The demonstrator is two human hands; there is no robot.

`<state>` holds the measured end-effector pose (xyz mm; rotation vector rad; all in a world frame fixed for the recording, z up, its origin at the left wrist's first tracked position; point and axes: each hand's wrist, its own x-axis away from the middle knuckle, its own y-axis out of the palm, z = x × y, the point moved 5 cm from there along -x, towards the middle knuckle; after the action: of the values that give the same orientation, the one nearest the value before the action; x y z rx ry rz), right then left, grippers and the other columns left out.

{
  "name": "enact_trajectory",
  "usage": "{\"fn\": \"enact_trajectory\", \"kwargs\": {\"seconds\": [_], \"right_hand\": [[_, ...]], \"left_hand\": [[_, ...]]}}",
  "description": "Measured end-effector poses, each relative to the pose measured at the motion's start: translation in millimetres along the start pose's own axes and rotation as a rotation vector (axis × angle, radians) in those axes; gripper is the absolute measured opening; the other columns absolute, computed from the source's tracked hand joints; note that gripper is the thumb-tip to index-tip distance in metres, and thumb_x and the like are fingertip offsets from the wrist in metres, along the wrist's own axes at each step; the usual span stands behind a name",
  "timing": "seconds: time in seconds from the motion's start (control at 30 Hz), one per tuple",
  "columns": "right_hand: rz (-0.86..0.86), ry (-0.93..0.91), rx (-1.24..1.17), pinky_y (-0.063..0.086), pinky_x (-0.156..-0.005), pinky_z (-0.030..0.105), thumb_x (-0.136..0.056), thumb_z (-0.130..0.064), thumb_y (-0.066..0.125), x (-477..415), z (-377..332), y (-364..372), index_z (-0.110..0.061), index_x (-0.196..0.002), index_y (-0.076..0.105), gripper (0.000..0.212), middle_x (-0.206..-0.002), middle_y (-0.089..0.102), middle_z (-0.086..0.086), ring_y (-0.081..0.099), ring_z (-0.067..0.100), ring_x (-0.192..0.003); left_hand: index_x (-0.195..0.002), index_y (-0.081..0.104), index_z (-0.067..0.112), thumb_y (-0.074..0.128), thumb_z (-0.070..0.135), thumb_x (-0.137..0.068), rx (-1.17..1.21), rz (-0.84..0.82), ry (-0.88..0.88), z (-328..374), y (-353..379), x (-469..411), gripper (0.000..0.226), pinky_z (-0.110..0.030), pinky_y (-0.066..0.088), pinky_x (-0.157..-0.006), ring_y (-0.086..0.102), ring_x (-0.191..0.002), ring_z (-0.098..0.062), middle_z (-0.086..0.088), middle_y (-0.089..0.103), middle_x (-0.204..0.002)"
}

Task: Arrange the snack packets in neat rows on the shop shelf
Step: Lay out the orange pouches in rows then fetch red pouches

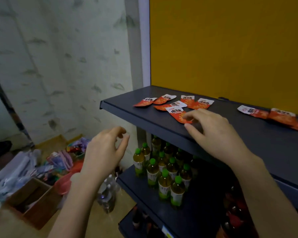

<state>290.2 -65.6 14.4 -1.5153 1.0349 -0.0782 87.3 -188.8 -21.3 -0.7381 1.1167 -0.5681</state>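
Observation:
Several red-and-white snack packets lie flat on the dark shelf (248,138). A loose cluster sits at the shelf's left, with the nearest packet (176,114) closest to the front edge. Two more packets (272,115) lie to the right, overlapping. My right hand (212,133) rests over the shelf with its fingertips touching the nearest packet's lower right corner; thumb and fingers are curled around that corner. My left hand (105,152) hovers in the air left of the shelf's front edge, fingers loosely curled and apart, holding nothing.
A yellow back panel (230,45) rises behind the shelf. Green-capped tea bottles (163,174) stand on the shelf below. On the floor to the left are a cardboard box (33,200), a red basin (65,184), clear bottles (108,194) and mixed goods.

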Motion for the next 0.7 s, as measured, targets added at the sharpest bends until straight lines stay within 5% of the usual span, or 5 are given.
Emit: {"fn": "enact_trajectory", "kwargs": {"seconds": [0.23,0.4,0.53,0.7], "right_hand": [[-0.094,0.195,0.235,0.042,-0.08,0.035,-0.094,-0.036,0.044,-67.3,16.1,25.6,-0.021,-0.122,0.053,0.033,-0.124,0.055,-0.001,0.052,0.024,-0.111],[-0.241,0.453,0.318,0.042,-0.08,0.037,-0.088,-0.057,0.044,-95.8,38.4,54.8,-0.012,-0.122,0.052,0.057,-0.128,0.052,0.008,0.05,0.03,-0.113],[-0.176,0.566,0.323,0.043,-0.086,0.04,-0.075,-0.077,0.04,-100.8,45.0,70.5,-0.015,-0.124,0.05,0.079,-0.131,0.049,0.006,0.048,0.028,-0.117],[-0.203,0.648,0.327,0.038,-0.074,0.036,-0.069,-0.079,0.046,-104.1,53.8,80.0,-0.017,-0.114,0.053,0.077,-0.122,0.054,0.004,0.052,0.026,-0.109]], "left_hand": [[-0.093,0.061,0.006,0.049,0.031,-0.092,0.0,0.029,0.064,-21.8,60.1,-120.5,0.028,-0.035,0.041,-0.072,0.055,-0.096,-0.03,-0.013,0.063,-0.097],[-0.098,0.059,-0.001,0.042,0.052,-0.09,-0.049,-0.192,-0.011,-40.2,110.1,-195.4,0.056,-0.043,0.044,-0.079,0.051,-0.106,-0.037,-0.021,0.06,-0.109],[-0.115,0.057,0.001,0.039,0.076,-0.076,-0.116,-0.358,-0.017,-49.6,143.8,-224.6,0.086,-0.042,0.042,-0.089,0.046,-0.116,-0.035,-0.019,0.051,-0.124],[-0.112,0.054,0.001,0.056,0.07,-0.07,0.071,-0.42,0.028,-56.8,163.2,-238.8,0.081,-0.044,0.043,-0.091,0.048,-0.113,-0.034,-0.019,0.052,-0.122]]}}
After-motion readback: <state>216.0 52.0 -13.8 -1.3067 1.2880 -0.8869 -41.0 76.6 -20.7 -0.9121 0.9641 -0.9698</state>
